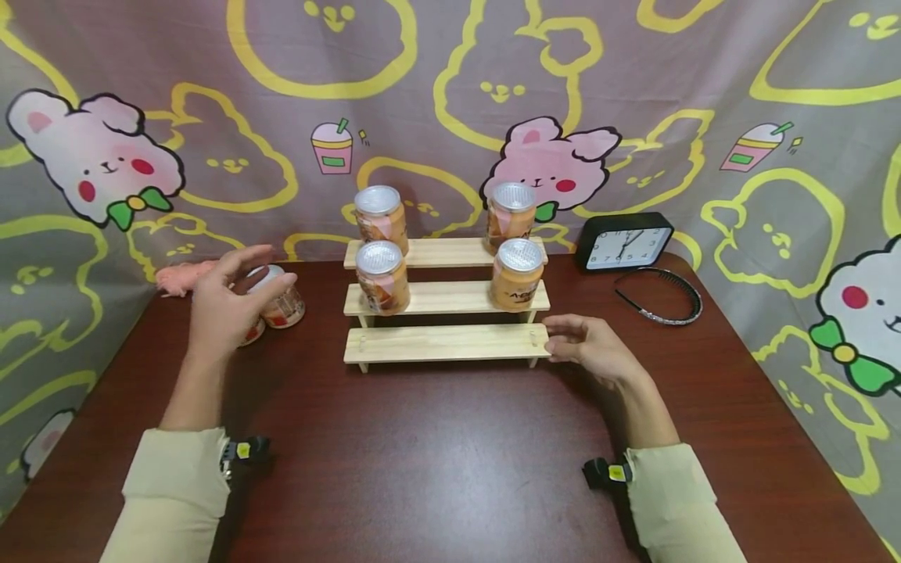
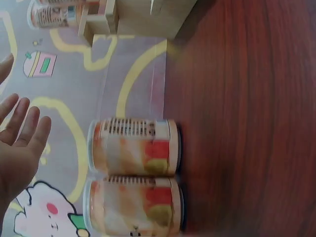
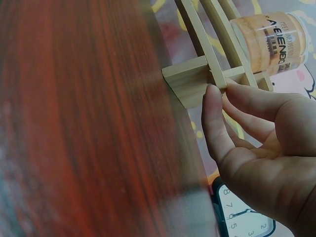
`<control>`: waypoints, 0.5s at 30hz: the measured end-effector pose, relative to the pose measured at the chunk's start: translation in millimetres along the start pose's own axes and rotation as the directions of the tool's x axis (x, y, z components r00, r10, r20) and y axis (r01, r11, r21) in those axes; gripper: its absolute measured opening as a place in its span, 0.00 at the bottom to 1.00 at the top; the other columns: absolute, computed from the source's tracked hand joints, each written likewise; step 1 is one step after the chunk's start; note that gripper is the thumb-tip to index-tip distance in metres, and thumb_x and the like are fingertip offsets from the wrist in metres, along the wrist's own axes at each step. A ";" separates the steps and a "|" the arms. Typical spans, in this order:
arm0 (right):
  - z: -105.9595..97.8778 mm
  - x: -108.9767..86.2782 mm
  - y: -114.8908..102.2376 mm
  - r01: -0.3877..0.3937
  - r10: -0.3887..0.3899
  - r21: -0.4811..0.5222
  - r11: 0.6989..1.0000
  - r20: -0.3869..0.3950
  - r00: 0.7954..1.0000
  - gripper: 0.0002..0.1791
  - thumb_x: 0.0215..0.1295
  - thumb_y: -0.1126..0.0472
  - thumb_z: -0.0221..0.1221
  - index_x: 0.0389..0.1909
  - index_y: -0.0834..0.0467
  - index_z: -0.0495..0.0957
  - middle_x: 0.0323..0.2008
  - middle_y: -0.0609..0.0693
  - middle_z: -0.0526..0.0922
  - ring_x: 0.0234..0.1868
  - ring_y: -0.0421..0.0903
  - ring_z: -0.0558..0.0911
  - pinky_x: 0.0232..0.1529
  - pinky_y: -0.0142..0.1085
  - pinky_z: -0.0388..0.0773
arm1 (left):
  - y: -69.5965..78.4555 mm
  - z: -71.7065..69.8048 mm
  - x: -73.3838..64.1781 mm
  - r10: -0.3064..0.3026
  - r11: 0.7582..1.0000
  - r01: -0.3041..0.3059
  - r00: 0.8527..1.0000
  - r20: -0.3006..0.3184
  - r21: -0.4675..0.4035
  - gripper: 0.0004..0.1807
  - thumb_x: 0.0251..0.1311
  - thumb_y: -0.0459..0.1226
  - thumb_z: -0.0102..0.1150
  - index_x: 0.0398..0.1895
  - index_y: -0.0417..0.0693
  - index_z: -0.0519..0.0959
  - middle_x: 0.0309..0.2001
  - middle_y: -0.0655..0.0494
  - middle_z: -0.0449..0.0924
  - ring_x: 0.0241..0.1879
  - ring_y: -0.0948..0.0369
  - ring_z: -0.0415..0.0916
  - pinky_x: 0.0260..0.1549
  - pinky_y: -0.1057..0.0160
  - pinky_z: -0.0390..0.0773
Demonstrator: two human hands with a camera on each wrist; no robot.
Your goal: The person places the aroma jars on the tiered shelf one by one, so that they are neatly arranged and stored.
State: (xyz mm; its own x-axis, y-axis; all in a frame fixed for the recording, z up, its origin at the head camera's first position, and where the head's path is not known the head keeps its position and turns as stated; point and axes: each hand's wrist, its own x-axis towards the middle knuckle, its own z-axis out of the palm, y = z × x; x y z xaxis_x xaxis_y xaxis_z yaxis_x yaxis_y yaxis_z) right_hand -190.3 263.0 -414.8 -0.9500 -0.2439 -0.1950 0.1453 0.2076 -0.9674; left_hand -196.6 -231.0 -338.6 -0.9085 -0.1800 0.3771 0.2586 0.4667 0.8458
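A three-step wooden display rack stands on the table, its lowest step bare. At that step's right end, my right hand pinches the corner between thumb and fingertips, seen closely in the right wrist view. Two orange-labelled cans with silver lids, one of them the front right can, stand on the middle step; two more, including the back left can, are on the top step. To the left, my left hand hovers with spread fingers beside two similar upright cans on the table, apart from them in the left wrist view.
A black desk clock stands at the back right, with a dark headband lying in front of it. Something pink and fluffy lies at the back left. A patterned cloth hangs behind the dark wooden table.
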 end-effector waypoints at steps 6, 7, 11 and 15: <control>0.2 -0.2 -0.6 0.002 -0.002 0.000 1.000 0.006 1.000 0.27 0.67 0.76 0.59 0.66 0.78 0.65 0.50 0.65 0.80 0.44 0.40 0.83 0.45 0.38 0.84 | -6.6 -16.7 -2.1 -0.033 0.999 0.035 0.997 -0.070 0.020 0.29 0.58 0.37 0.75 0.63 0.43 0.79 0.55 0.56 0.81 0.54 0.64 0.76 0.57 0.68 0.75; 0.3 -0.4 -0.6 0.002 -0.002 0.001 1.000 0.008 1.000 0.28 0.67 0.76 0.59 0.66 0.78 0.65 0.50 0.65 0.80 0.44 0.40 0.83 0.45 0.37 0.84 | -7.3 -19.2 -2.7 -0.043 0.999 0.045 0.996 -0.081 0.017 0.28 0.58 0.37 0.75 0.63 0.44 0.80 0.54 0.58 0.82 0.53 0.65 0.76 0.56 0.69 0.75; 0.9 -1.8 -1.8 0.001 -0.001 0.009 1.000 0.007 1.000 0.27 0.68 0.76 0.59 0.66 0.78 0.65 0.51 0.66 0.80 0.45 0.40 0.82 0.44 0.36 0.84 | -10.1 -28.7 -3.9 -0.082 0.996 0.085 0.989 -0.121 0.019 0.27 0.57 0.38 0.75 0.61 0.47 0.82 0.51 0.63 0.82 0.51 0.66 0.77 0.55 0.69 0.76; 1.3 -2.0 -2.5 -0.004 0.004 0.012 1.000 0.002 1.000 0.27 0.68 0.76 0.59 0.66 0.78 0.65 0.51 0.66 0.79 0.44 0.40 0.82 0.44 0.36 0.84 | -14.1 -38.0 -4.2 -0.134 0.990 0.138 0.978 -0.161 0.014 0.27 0.56 0.39 0.76 0.60 0.47 0.82 0.51 0.63 0.80 0.51 0.67 0.78 0.54 0.70 0.76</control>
State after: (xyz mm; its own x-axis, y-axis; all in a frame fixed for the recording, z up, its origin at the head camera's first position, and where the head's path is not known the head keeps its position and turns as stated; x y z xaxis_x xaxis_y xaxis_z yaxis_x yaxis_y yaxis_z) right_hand -188.4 261.7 -412.3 -0.9490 -0.2446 -0.1989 0.1521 0.1972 -0.9685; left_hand -184.0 -269.8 -337.8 -0.8702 -0.3780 0.3160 0.1260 0.4492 0.8845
